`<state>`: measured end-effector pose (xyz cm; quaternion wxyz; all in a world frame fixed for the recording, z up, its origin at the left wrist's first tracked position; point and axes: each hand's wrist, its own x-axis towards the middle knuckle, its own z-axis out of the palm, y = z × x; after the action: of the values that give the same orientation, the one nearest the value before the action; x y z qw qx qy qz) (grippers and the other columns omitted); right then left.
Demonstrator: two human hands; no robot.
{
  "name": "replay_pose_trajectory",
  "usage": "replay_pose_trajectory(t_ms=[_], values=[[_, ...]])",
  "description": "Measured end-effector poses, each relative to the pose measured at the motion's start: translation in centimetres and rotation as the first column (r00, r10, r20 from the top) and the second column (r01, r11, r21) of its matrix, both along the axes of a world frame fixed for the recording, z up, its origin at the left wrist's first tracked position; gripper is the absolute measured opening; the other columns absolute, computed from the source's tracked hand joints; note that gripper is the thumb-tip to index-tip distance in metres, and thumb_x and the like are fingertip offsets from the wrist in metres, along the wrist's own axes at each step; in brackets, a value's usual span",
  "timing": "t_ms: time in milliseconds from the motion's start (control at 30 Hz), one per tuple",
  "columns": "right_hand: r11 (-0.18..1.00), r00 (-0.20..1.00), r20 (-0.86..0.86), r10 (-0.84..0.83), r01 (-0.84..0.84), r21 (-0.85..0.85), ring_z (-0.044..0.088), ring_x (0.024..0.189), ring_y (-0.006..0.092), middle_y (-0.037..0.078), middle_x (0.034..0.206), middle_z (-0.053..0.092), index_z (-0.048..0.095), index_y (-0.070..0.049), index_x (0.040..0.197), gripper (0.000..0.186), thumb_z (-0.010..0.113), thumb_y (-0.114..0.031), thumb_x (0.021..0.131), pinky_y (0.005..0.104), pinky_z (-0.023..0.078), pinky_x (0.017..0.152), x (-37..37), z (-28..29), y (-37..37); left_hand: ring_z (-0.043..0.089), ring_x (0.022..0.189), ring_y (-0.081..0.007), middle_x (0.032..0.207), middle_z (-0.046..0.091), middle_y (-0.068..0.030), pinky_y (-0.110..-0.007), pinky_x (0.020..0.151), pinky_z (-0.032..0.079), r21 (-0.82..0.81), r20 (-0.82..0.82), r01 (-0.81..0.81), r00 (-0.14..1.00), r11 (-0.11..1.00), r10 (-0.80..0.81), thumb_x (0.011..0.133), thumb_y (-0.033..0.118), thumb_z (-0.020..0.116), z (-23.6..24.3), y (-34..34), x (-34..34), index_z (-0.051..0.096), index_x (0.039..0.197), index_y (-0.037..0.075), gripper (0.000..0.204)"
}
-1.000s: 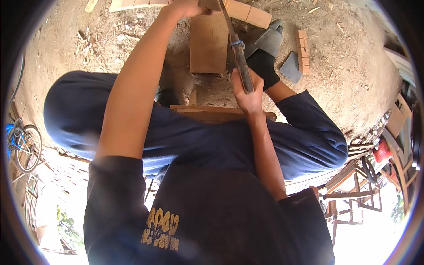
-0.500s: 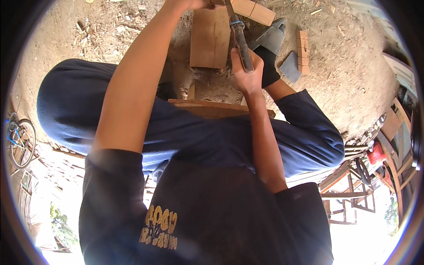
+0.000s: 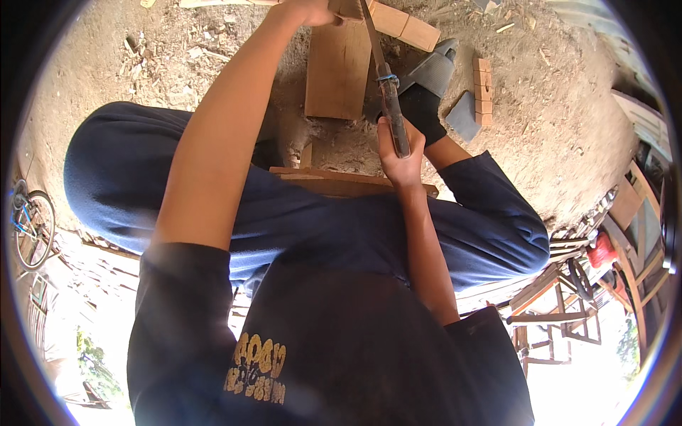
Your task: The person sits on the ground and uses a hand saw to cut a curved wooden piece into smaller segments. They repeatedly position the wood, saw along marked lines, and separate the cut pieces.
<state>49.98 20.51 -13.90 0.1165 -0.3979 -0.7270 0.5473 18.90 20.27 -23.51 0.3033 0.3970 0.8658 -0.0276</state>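
Note:
My right hand (image 3: 402, 165) is wrapped round the dark handle of a hand saw (image 3: 392, 106). A blue tie circles the saw where the handle meets its narrow blade, which runs up past the top edge. At the top, my left hand (image 3: 311, 11) grips a small wooden block (image 3: 348, 8), its fingers partly cut off by the frame edge. The blade passes just right of that block; whether it cuts into it I cannot tell. Below lies a wide wooden board (image 3: 336, 74), standing out from the dirt.
More wooden blocks (image 3: 419, 33) lie right of the blade. A row of small blocks (image 3: 483, 92) sits farther right, beside a dark flat piece (image 3: 464, 117). My sandalled foot (image 3: 435, 69) rests near the saw. A wooden plank (image 3: 341, 183) lies before my lap. A bicycle (image 3: 32, 224) stands far left.
My right hand has drawn the saw back toward my body, so more of the blade shows. My left hand stays at the block, slightly lower in view.

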Motion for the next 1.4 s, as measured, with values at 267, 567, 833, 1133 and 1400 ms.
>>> replay_pose_trajectory(t_ms=[267, 567, 833, 1133, 1400], values=[[0.997, 1.0, -0.013, -0.008, 0.007, -0.077, 0.042, 0.061, 0.005, 0.001, 0.059, 0.047, 0.056, 0.001, 0.075, 0.024, 0.066, -0.011, 0.094, 0.0298, 0.04, 0.052, -2.3, 0.0, 1.1, -0.005, 0.153, -0.0467, 0.166, 0.0, -0.0283, -0.065, 0.121, 0.003, 0.002, 0.03, 0.015, 0.999, 1.0, -0.015, 0.077, 0.048, 0.083, 0.4, 0.3, -0.5, 0.011, 0.16, -0.001, 0.12], [0.998, 0.999, -0.035, 0.038, -0.039, -0.048, 0.041, 0.058, 0.0057, 0.003, 0.058, 0.047, 0.058, 0.001, 0.077, 0.02, 0.065, -0.009, 0.093, 0.0298, 0.04, 0.051, -3.4, -0.1, 1.7, -0.004, 0.153, -0.0463, 0.166, 0.002, -0.0273, -0.068, 0.12, 0.002, 0.007, -0.022, -0.004, 1.0, 1.0, 0.004, 0.077, 0.046, 0.083, 0.1, -0.1, -0.7, 0.012, 0.16, 0.0, 0.119], [0.994, 0.994, 0.041, 0.102, -0.104, 0.043, 0.047, 0.058, 0.0067, 0.01, 0.059, 0.053, 0.061, 0.002, 0.082, 0.014, 0.065, -0.007, 0.092, 0.0312, 0.045, 0.054, -2.8, 0.2, 1.1, -0.005, 0.153, -0.0456, 0.166, 0.005, -0.0268, -0.071, 0.117, -0.003, -0.041, -0.005, -0.007, 1.0, 0.999, 0.007, 0.073, 0.045, 0.085, 1.2, -0.1, 0.3, 0.015, 0.16, 0.001, 0.12], [0.984, 0.986, 0.092, 0.141, -0.15, 0.093, 0.065, 0.065, 0.0423, 0.022, 0.068, 0.061, 0.063, 0.0, 0.083, 0.011, 0.068, -0.009, 0.087, 0.0397, 0.052, 0.058, -1.0, 1.0, 0.3, -0.002, 0.153, -0.0468, 0.165, 0.008, -0.0283, -0.071, 0.117, 0.0, 0.073, -0.015, 0.024, 1.0, 0.997, -0.023, 0.072, 0.044, 0.086, -0.1, -0.2, 0.2, 0.015, 0.16, 0.001, 0.12], [0.978, 0.991, 0.009, 0.136, -0.135, 0.158, 0.063, 0.066, 0.0399, 0.022, 0.072, 0.062, 0.062, -0.001, 0.08, 0.013, 0.069, -0.01, 0.086, 0.0419, 0.052, 0.06, -0.4, -0.2, 0.4, 0.002, 0.154, -0.0441, 0.164, 0.02, -0.0205, -0.073, 0.114, 0.007, -0.055, -0.151, 0.096, 0.983, 0.994, -0.104, 0.074, 0.059, 0.079, -2.2, -0.7, -1.1, 0.024, 0.158, 0.014, 0.11]])
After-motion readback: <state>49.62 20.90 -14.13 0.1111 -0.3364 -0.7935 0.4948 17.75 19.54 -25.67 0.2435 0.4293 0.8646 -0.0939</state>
